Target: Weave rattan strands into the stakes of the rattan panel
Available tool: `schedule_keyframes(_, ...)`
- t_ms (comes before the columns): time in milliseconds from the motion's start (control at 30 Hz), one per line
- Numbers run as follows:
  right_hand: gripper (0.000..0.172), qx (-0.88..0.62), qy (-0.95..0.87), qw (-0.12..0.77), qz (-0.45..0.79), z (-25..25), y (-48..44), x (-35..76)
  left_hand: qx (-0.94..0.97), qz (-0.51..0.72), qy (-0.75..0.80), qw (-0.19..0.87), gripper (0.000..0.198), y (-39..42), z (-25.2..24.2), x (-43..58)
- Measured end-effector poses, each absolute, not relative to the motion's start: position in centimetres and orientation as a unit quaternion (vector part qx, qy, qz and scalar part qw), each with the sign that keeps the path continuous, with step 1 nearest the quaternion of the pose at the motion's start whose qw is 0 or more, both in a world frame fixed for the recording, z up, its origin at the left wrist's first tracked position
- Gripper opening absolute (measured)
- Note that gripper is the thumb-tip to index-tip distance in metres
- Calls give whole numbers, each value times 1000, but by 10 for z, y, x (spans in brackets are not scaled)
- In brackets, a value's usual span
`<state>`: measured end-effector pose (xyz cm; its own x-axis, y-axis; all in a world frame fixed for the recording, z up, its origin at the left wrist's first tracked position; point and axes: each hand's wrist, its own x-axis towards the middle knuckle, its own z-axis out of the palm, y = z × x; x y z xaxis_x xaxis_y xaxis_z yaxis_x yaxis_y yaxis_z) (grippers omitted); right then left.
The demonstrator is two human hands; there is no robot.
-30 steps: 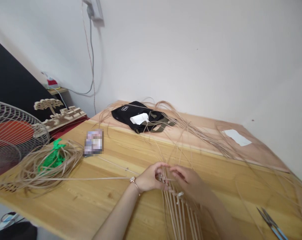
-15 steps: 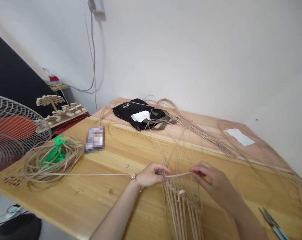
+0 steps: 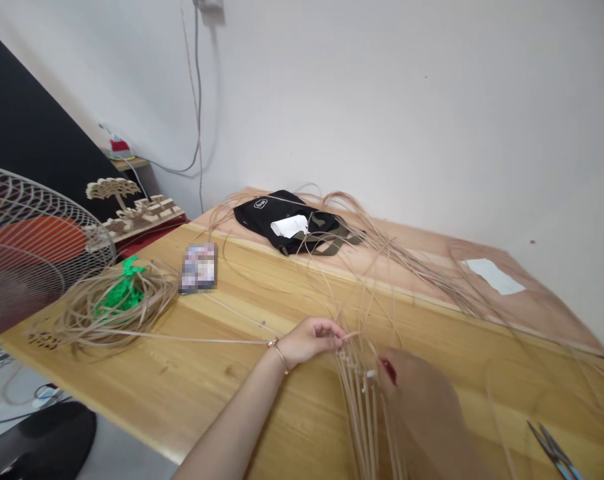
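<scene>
My left hand (image 3: 315, 341) pinches a thin tan rattan strip (image 3: 353, 335) between thumb and fingertips, at the upper left corner of a partly woven piece (image 3: 357, 383). Long parallel strands run down from that piece toward me, and loose ones fan out behind it. A small white tag (image 3: 369, 375) is caught in the weave. My right hand (image 3: 415, 390) is over the right side of the piece, smeared by motion with its fingers curled. Whether it holds a strand cannot be made out, and it hides part of the weave.
A rattan coil with green wrapping (image 3: 125, 291) lies left, near a fan (image 3: 27, 247) and a pixelated packet (image 3: 199, 268). Behind are a black bag (image 3: 255, 217), loose strands (image 3: 417, 263) and white paper (image 3: 495, 276). Scissors (image 3: 555, 450) lie at the lower right.
My right hand has moved down and closer over the woven piece, and the strip no longer stretches straight between both hands. My left hand keeps its pinch. The whole view has shifted slightly.
</scene>
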<state>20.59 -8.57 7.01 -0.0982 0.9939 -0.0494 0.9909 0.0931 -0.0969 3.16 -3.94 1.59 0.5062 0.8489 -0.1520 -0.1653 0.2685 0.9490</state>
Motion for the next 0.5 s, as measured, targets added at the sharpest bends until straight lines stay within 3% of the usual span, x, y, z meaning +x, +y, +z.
schedule_keyframes(100, 26, -651, -750, -1, 117, 77, -99, 181, 474, 368, 358, 716, 31, -40, 19, 32)
schedule_keyframes(333, 35, -642, -746, 105, 142, 60, -105, 158, 459, 373, 353, 725, 27, -41, 19, 35)
schedule_keyframes(500, 44, -646, -746, 62, 150, 50, -115, 148, 475, 353, 369, 716, 20, -38, 14, 36)
